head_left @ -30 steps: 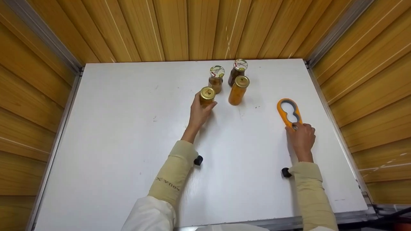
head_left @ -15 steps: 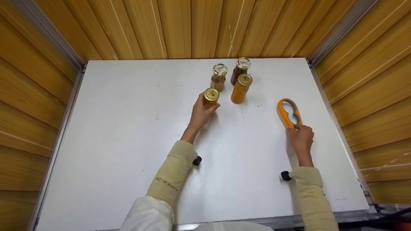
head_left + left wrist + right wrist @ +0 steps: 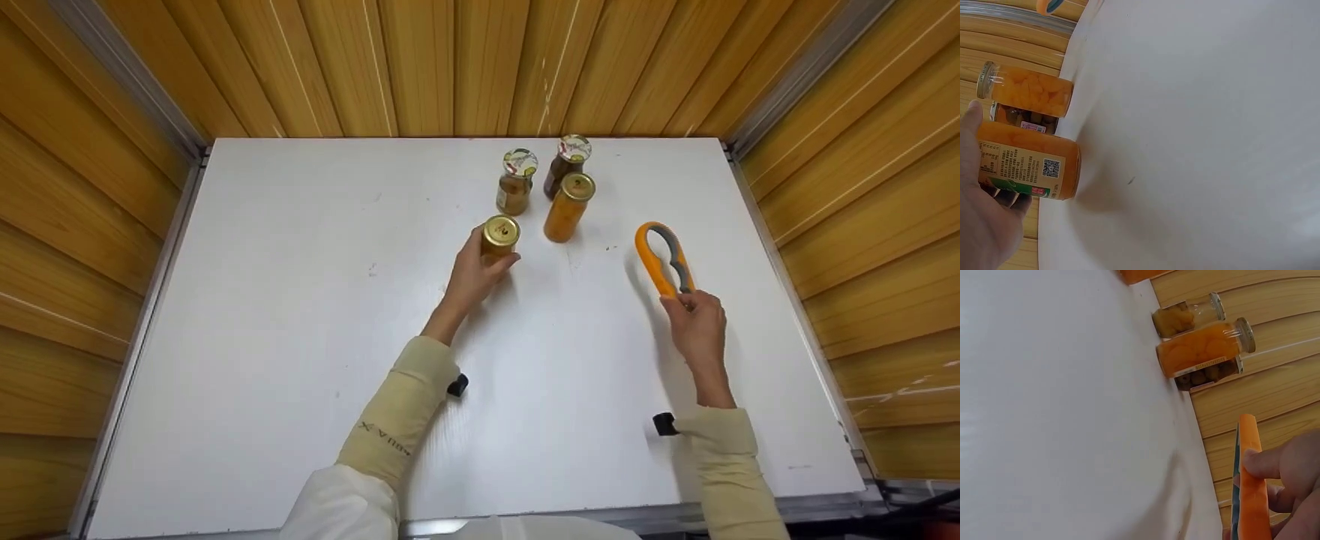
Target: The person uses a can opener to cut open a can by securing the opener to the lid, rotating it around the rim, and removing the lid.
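My left hand (image 3: 472, 271) grips a gold-lidded glass jar (image 3: 501, 232) of orange fruit around its side. In the left wrist view its printed label (image 3: 1033, 171) faces the camera; whether its base touches the table I cannot tell. On the right, my right hand (image 3: 699, 328) holds the lower end of an orange jar opener (image 3: 651, 259) with a grey inner edge. The opener is tilted up off the table, its shadow lying apart from it. Its edge and my thumb (image 3: 1264, 464) show in the right wrist view.
Behind the held jar stand a tall jar of orange fruit (image 3: 566, 216), a jar with a patterned lid (image 3: 514, 187) and a dark-filled jar (image 3: 556, 178). All are upright on the white table (image 3: 300, 300). Wood-look panels (image 3: 420, 67) enclose its back and sides.
My right hand has raised the opener from lying on the table. The jar in my left hand has come a little toward me, away from the other jars. The head view has shifted slightly.
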Demonstrator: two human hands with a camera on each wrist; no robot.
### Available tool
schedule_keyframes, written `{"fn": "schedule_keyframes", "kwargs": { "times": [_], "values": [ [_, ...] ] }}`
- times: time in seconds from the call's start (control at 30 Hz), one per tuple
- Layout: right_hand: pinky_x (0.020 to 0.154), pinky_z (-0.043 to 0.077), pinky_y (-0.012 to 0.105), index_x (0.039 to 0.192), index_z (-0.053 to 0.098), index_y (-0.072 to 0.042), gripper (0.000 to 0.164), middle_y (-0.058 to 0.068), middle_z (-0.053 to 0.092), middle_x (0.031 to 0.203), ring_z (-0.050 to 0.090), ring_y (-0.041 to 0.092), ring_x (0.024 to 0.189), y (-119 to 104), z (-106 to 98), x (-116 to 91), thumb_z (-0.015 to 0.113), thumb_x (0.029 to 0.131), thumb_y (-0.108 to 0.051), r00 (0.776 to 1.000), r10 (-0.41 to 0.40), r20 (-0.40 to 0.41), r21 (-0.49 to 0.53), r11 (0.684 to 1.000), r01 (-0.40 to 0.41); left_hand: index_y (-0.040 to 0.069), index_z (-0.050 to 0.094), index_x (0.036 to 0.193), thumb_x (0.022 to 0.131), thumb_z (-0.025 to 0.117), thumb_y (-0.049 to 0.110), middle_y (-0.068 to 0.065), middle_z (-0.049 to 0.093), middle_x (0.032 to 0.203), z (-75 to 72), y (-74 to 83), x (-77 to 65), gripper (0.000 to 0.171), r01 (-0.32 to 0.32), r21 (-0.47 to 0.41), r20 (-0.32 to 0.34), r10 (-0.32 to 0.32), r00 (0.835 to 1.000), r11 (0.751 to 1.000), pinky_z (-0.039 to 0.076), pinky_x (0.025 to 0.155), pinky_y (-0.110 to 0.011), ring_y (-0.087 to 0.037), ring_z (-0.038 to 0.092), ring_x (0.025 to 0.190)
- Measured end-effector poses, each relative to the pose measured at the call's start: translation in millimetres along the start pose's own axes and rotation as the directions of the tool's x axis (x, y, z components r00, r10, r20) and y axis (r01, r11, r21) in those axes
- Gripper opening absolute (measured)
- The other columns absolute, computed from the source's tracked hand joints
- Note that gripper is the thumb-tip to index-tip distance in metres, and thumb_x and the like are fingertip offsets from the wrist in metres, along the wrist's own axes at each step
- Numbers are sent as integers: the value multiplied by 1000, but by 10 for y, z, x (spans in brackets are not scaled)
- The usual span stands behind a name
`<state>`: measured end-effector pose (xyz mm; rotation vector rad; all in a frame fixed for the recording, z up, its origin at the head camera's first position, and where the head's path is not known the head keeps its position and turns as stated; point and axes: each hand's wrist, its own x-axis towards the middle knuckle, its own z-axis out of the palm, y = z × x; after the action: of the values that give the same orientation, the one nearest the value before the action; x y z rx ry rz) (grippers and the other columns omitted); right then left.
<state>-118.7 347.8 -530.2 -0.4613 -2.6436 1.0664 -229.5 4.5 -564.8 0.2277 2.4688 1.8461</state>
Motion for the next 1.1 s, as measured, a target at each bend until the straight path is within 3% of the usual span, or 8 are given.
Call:
{"fn": "schedule_keyframes", "kwargs": {
  "times": [0.27,0.43,0.53,0.77,0.93,1.1],
  "values": [
    [79,42,35,105,71,15,32,31,60,117,52,33,101,-268,-58,-110,69,100,-16,1000,-20,9,54,998,20,9,42,153,93,80,31,-5,55,148,-36,-13,-65,75,-10,35,50,8,999,999,36,117,-33,-17,50,137],
    [96,48,50,105,71,16,31,36,54,133,54,44,120,-472,-36,-155,70,99,-14,997,-76,23,99,992,73,10,41,154,92,80,32,-5,55,148,-101,-11,-111,76,-5,25,96,2,995,1000,37,117,-33,-16,50,137],
    [99,50,55,106,71,17,30,36,52,136,51,48,126,-612,4,-181,72,98,-11,991,-124,46,121,986,117,10,41,154,93,80,30,-4,54,148,-148,0,-135,76,8,10,122,-10,992,1000,36,117,-35,-17,50,137],
    [91,48,48,108,71,14,29,30,52,139,47,43,126,-924,117,-265,75,97,-12,968,-227,108,133,968,212,8,37,155,95,77,25,-7,54,148,-203,21,-176,74,1,3,211,-2,978,1000,38,116,-35,-19,50,137],
    [88,51,42,105,73,10,26,26,53,142,46,37,129,-1117,243,-306,76,95,-14,934,-314,173,145,946,291,7,40,152,94,75,23,-7,56,144,-223,7,-196,70,-5,8,244,3,970,1000,40,113,-34,-17,52,133],
    [92,57,45,102,73,4,24,22,52,144,46,33,128,-1331,410,-326,76,96,-18,899,-352,260,154,934,322,8,40,151,93,74,20,-6,57,142,-281,-5,-236,68,-4,10,259,2,966,1000,40,113,-36,-17,51,132]
  ]
}}
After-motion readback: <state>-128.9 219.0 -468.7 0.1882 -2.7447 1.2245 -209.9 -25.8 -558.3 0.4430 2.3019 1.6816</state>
